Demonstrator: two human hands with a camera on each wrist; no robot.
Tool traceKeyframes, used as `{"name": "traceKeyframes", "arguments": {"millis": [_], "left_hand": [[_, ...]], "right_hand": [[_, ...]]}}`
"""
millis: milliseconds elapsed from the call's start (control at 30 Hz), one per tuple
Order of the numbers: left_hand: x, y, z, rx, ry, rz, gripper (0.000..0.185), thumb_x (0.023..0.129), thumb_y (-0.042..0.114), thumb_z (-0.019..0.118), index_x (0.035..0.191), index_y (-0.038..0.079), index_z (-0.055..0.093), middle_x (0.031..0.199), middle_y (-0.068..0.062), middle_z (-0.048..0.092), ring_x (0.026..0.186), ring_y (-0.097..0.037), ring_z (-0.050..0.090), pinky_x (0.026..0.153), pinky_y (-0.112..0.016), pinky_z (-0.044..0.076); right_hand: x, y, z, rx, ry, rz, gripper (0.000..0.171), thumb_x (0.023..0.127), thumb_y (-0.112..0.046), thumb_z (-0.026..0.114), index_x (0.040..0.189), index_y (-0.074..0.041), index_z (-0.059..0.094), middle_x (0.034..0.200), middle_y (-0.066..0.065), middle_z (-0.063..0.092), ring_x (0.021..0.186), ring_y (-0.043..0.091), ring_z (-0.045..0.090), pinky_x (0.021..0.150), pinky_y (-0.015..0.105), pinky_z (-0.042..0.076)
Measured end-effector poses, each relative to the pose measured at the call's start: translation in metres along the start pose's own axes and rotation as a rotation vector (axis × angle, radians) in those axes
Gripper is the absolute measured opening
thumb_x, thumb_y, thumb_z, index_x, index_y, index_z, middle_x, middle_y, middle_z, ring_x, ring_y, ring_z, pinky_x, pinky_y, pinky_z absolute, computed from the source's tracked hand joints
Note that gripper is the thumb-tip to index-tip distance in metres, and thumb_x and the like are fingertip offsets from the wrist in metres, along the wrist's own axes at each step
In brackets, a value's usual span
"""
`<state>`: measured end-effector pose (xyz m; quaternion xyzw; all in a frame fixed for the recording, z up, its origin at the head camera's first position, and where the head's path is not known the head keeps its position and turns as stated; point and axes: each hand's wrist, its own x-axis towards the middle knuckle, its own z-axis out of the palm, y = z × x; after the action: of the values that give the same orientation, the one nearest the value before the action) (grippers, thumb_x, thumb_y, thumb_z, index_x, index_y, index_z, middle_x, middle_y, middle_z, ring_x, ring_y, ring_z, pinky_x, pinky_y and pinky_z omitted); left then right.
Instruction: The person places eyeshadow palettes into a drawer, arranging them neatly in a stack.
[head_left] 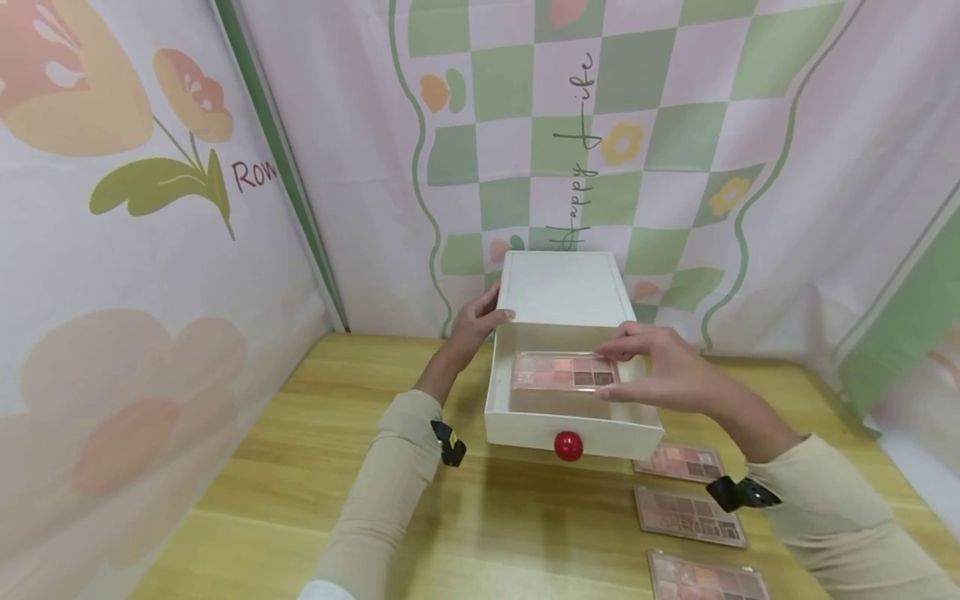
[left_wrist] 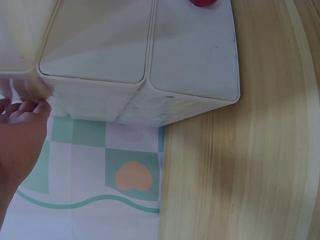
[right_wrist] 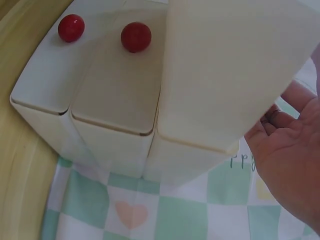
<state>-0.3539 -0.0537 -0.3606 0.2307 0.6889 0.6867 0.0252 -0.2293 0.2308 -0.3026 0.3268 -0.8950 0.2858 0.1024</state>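
Nearest the person, three eyeshadow palettes lie on the wooden table at the right: one at the bottom edge of the head view, a second palette just beyond it, and a third palette beyond that, close to the drawer's front corner and partly under the right forearm. Both arms wear beige sleeves with black wrist straps.

Next comes the pulled-out top drawer of a white drawer cabinet, its front panel bearing a red ball knob. The right hand hovers over the open drawer and pinches the right end of a fourth eyeshadow palette between thumb and fingertips; the fingers are curled lightly round its edge. This palette is held flat, pans up, just above or within the drawer's cavity; whether it touches the drawer floor cannot be told.

Farther back, the left hand rests against the left side of the cabinet near its top front corner, thumb lying on the upper edge and fingers wrapped round the side wall. In the left wrist view the fingertips press the cabinet's corner.

The right wrist view shows two closed lower drawers, each with its own red knob.

Behind everything hangs a backdrop of green and pink checks with flowers.
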Motion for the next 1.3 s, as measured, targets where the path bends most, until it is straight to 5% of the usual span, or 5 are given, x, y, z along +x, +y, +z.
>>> {"name": "traceKeyframes", "arguments": {"millis": [500, 767, 1300], "left_hand": [[-0.001, 0.002, 0.001, 0.002, -0.006, 0.001, 0.074, 0.095, 0.016, 0.056, 0.162, 0.01, 0.025, 0.168, -0.013, 0.03, 0.154, -0.03, 0.036, 0.124, -0.043, 0.038], [-0.001, 0.001, 0.001, -0.009, -0.001, -0.008, 0.075, 0.093, 0.017, 0.057, 0.161, 0.011, 0.026, 0.167, -0.014, 0.032, 0.152, -0.031, 0.039, 0.122, -0.045, 0.041], [-0.002, 0.001, 0.003, -0.015, -0.006, -0.012, 0.077, 0.092, 0.016, 0.058, 0.162, 0.01, 0.025, 0.168, -0.015, 0.03, 0.153, -0.032, 0.036, 0.123, -0.044, 0.04]], "right_hand": [[0.017, -0.009, 0.017, -0.044, -0.071, -0.061, 0.044, 0.073, -0.027, 0.091, 0.108, -0.004, 0.078, 0.088, -0.007, 0.067, 0.087, 0.01, 0.062, 0.075, 0.028, 0.056], [0.019, -0.015, 0.023, -0.135, -0.151, -0.001, 0.051, 0.074, -0.029, 0.089, 0.115, -0.002, 0.075, 0.098, -0.002, 0.066, 0.095, 0.015, 0.062, 0.083, 0.036, 0.058], [0.02, -0.018, 0.027, -0.276, -0.238, 0.01, 0.044, 0.074, -0.024, 0.089, 0.109, -0.002, 0.076, 0.103, 0.008, 0.072, 0.09, 0.017, 0.067, 0.079, 0.037, 0.063]]}}
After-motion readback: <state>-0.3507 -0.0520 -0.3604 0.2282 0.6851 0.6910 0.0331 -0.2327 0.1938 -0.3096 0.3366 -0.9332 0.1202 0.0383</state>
